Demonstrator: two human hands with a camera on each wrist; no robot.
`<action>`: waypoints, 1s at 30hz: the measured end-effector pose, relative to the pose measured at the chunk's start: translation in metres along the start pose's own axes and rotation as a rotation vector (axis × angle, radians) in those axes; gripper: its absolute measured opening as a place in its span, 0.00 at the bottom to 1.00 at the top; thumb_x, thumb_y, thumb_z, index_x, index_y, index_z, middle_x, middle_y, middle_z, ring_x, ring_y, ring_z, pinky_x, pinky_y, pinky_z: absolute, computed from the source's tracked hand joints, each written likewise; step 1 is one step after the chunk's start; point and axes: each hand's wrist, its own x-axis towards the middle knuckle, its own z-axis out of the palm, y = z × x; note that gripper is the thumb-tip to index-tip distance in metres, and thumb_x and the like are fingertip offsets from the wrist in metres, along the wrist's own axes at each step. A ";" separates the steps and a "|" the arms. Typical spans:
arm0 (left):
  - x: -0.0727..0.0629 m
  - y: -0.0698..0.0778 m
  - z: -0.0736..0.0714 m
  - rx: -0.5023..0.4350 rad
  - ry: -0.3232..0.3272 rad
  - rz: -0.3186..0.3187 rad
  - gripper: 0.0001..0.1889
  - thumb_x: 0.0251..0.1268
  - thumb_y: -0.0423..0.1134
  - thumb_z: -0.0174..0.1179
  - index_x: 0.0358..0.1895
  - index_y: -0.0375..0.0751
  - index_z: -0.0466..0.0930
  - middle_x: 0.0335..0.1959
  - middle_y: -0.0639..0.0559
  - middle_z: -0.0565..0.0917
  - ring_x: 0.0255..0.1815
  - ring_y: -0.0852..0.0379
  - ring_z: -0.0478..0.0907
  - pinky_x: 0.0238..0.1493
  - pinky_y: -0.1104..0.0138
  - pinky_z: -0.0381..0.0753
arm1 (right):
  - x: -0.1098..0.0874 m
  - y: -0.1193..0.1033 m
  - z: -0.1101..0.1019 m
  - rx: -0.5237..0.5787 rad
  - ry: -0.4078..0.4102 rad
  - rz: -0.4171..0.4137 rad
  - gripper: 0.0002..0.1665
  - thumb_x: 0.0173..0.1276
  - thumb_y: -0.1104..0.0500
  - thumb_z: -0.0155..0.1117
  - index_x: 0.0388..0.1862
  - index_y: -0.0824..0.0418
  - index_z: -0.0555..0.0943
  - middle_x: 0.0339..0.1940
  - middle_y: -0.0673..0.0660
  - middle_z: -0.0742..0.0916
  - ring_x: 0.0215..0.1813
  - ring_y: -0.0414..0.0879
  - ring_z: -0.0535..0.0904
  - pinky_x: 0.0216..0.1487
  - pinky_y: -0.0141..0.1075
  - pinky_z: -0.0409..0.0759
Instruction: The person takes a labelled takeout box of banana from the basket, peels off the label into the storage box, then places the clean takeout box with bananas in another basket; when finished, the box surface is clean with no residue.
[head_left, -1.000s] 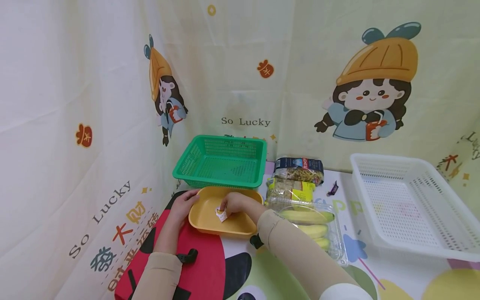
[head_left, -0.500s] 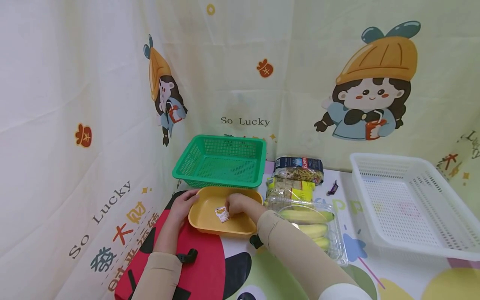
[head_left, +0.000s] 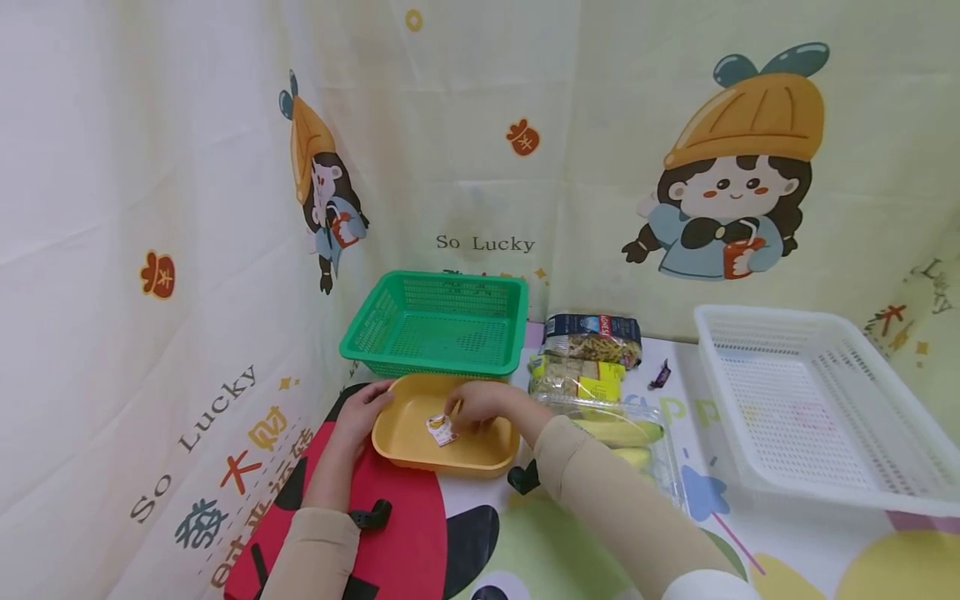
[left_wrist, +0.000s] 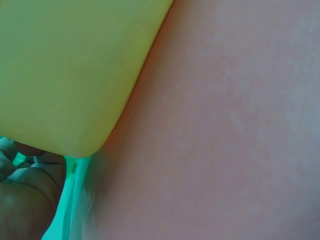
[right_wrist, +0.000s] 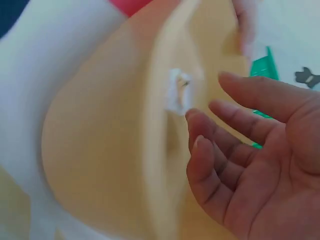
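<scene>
A small white card (head_left: 441, 430) with a banana picture lies on the floor of a yellow plastic basin (head_left: 480, 454). My left hand (head_left: 357, 419) holds the basin's left rim; the left wrist view shows its curled fingers partly hidden behind the yellow wall (left_wrist: 75, 75). Over the inside of the basin is my right hand (head_left: 480, 405), just right of the card. Its loosely bent fingers hold nothing in the right wrist view, where the thumb stands apart from them and the card (right_wrist: 178, 92) lies beyond the fingertips.
Behind the basin stands a green basket (head_left: 442, 333). To the right are a pasta bag (head_left: 592, 343), a yellow-labelled food pack (head_left: 573, 379), and a clear box of bananas (head_left: 622, 432), partly behind my right forearm. Farther right are a purple-wrapped candy (head_left: 661, 375) and a white basket (head_left: 817, 433).
My right hand has let go of the card and drawn back to its right, its fingers loosening. The card stays in the basin. The left hand keeps its place at the rim.
</scene>
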 end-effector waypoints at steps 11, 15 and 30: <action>0.000 -0.001 0.000 -0.007 -0.004 -0.009 0.22 0.73 0.47 0.57 0.67 0.48 0.75 0.67 0.45 0.74 0.60 0.47 0.74 0.55 0.66 0.80 | -0.042 -0.006 -0.034 0.218 -0.032 -0.124 0.19 0.70 0.51 0.64 0.58 0.51 0.79 0.50 0.60 0.84 0.42 0.54 0.85 0.41 0.42 0.85; 0.000 0.000 0.000 -0.010 -0.014 -0.007 0.23 0.74 0.47 0.56 0.68 0.47 0.74 0.68 0.44 0.73 0.61 0.47 0.74 0.55 0.65 0.80 | -0.066 0.003 -0.048 0.254 -0.003 -0.133 0.19 0.70 0.49 0.64 0.59 0.48 0.79 0.48 0.55 0.85 0.42 0.55 0.84 0.39 0.40 0.85; 0.000 -0.001 0.000 0.022 -0.046 0.051 0.21 0.77 0.45 0.51 0.68 0.43 0.72 0.63 0.38 0.75 0.56 0.45 0.77 0.49 0.67 0.82 | -0.149 0.070 -0.078 0.342 0.148 -0.183 0.20 0.75 0.47 0.57 0.62 0.50 0.77 0.57 0.63 0.83 0.45 0.56 0.83 0.50 0.52 0.83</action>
